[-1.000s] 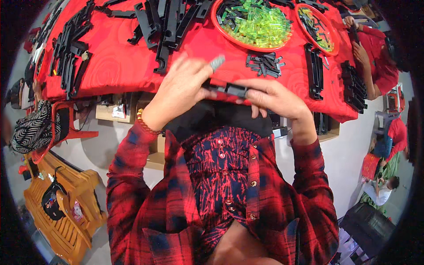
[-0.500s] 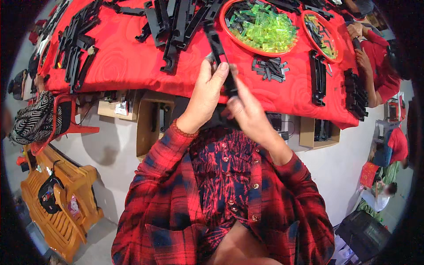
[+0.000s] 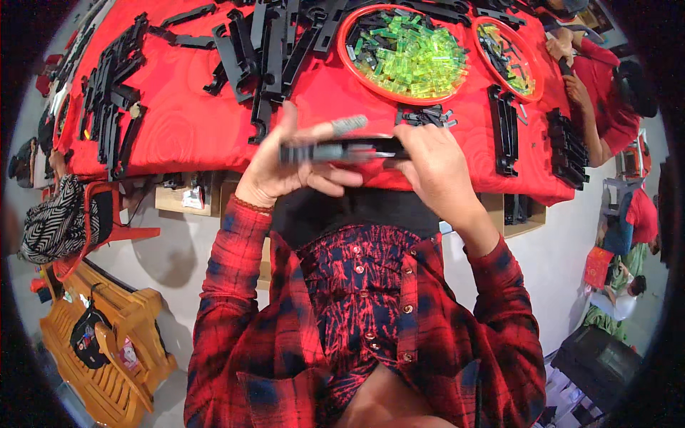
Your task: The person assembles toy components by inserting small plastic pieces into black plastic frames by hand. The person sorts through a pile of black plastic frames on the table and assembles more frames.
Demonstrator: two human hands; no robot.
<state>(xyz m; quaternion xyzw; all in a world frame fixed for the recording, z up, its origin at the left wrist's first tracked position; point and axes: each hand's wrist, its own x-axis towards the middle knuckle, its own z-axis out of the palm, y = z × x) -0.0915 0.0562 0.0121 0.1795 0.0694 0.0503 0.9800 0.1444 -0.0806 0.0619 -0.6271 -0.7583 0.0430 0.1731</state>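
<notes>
While both hands (image 3: 285, 171) (image 3: 435, 167) pinch a black strip (image 3: 342, 150) lengthwise, it hovers over the table's near edge (image 3: 214, 165).

**Black strip turned flat between the hands**

The long black plastic strip (image 3: 342, 150), upright half a second ago, now lies level. The left hand (image 3: 285, 175) has dropped to its left end; the right hand (image 3: 435, 167) has shifted to its right end.
</notes>
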